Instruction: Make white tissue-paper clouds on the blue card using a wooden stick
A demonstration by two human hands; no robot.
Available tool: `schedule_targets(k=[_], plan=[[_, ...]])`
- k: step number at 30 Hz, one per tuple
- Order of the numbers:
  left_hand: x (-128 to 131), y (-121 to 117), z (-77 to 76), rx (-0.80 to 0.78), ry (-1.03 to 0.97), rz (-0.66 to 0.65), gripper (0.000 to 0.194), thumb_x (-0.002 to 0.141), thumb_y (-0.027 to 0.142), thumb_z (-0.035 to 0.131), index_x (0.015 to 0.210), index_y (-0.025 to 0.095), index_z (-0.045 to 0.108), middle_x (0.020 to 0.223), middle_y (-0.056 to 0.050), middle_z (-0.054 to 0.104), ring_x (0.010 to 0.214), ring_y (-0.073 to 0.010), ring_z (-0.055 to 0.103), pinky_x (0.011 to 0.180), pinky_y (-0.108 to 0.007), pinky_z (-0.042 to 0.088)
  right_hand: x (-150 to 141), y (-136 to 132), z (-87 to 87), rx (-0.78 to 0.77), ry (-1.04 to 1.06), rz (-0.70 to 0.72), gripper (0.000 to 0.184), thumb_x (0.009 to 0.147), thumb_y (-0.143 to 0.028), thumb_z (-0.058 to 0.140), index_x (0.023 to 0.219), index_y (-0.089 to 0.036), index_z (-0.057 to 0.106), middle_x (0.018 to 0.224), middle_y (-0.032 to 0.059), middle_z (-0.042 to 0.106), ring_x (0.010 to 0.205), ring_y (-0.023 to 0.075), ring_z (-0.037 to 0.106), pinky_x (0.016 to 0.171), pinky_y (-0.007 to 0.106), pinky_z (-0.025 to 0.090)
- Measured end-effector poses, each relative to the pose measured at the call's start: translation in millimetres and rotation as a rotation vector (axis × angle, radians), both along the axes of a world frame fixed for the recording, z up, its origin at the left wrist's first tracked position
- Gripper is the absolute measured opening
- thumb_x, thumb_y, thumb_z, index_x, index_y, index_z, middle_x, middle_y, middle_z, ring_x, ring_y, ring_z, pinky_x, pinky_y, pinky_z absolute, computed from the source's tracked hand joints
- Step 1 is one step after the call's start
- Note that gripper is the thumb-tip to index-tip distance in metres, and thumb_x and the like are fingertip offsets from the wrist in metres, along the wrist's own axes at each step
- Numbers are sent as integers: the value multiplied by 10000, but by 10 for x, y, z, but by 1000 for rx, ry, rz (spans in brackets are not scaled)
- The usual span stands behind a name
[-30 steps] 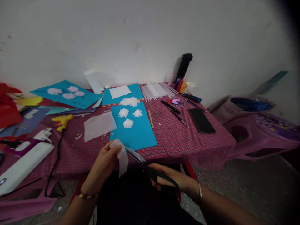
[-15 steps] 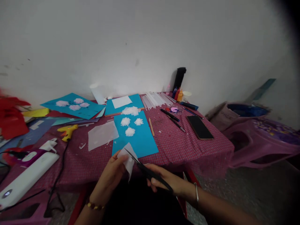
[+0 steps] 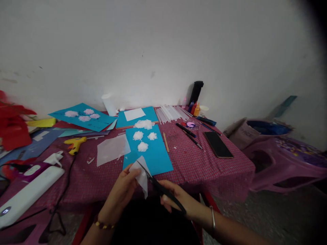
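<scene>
Low in the head view, near the table's front edge, my left hand (image 3: 125, 185) pinches a small folded piece of white tissue paper (image 3: 140, 175). My right hand (image 3: 176, 196) is closed around the black handles of a pair of scissors (image 3: 161, 190). Their blades lie across the paper, pointing up and left; whether they are cutting through it is hard to see. Just beyond lies a blue sheet of card (image 3: 157, 158) bearing white crumpled paper puffs (image 3: 142, 146). A larger sheet of thin white paper (image 3: 112, 149) rests to its left.
A yellow glue gun (image 3: 75, 144) and a white power strip (image 3: 30, 197) with cords lie left. Another blue card with pinkish puffs (image 3: 84, 118) is behind them. Pens (image 3: 189, 134), a phone (image 3: 218, 144), glue sticks (image 3: 170, 113) and paint bottles (image 3: 196, 109) occupy the right and back.
The view has tilted slightly, so the scene sits a little lower. The paper's loose lower tip has shifted right and down. Both hands keep their holds on the paper and scissors.
</scene>
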State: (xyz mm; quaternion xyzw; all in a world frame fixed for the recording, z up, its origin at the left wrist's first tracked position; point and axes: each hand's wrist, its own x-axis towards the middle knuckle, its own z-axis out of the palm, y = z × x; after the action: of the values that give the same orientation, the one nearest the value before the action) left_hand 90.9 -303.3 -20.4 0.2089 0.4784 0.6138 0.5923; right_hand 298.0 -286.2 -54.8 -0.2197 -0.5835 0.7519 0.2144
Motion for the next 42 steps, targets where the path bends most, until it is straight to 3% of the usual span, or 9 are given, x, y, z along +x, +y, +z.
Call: schedule_targets(k=[15,20,25,29,32,36,42], plan=[[-60,2,-19,-2,7,-73,238,587,192,775,789,150,656,680,-9,687,576,-139,614,573,-253,489,-20,-60,-8,-91,-13,-24,679,761,-555,673,1289,-172,487,669,-65,455,450,16,344,415,168,228],[-60,4,-6,-6,-3,-86,255,585,200,779,802,141,661,677,-20,687,560,-148,613,558,-267,494,-17,-51,15,-76,-29,-30,699,715,-609,682,1235,-176,505,723,-50,498,433,19,371,394,176,221],[-74,-7,-42,-12,-17,-56,252,597,224,767,810,140,661,737,-42,710,620,-160,639,616,-273,512,23,-13,147,8,-18,25,575,788,-662,562,1039,-144,556,718,-23,516,557,58,431,505,206,288],[-160,17,-30,-44,5,-45,258,599,203,772,823,150,656,765,-35,717,670,-162,661,659,-276,533,10,42,44,-229,72,-29,582,793,-682,534,1057,-164,498,788,2,545,554,73,485,495,213,312],[-317,121,38,-87,42,-54,222,584,183,790,749,150,646,651,2,672,566,-132,624,593,-255,528,38,159,42,-365,54,9,562,791,-663,557,1042,-164,492,795,10,547,551,84,511,492,218,342],[-568,397,179,-118,107,-8,208,604,213,808,711,163,637,625,49,621,529,-79,574,575,-205,516,107,501,286,-150,-27,60,508,829,-597,571,1055,-145,524,861,35,557,615,84,520,527,224,326],[-761,872,349,-94,187,-19,289,586,294,829,753,159,635,620,48,615,529,-84,569,561,-208,506,-44,1052,620,67,-224,143,583,810,-606,584,1171,-155,504,823,0,482,679,102,467,612,247,374]])
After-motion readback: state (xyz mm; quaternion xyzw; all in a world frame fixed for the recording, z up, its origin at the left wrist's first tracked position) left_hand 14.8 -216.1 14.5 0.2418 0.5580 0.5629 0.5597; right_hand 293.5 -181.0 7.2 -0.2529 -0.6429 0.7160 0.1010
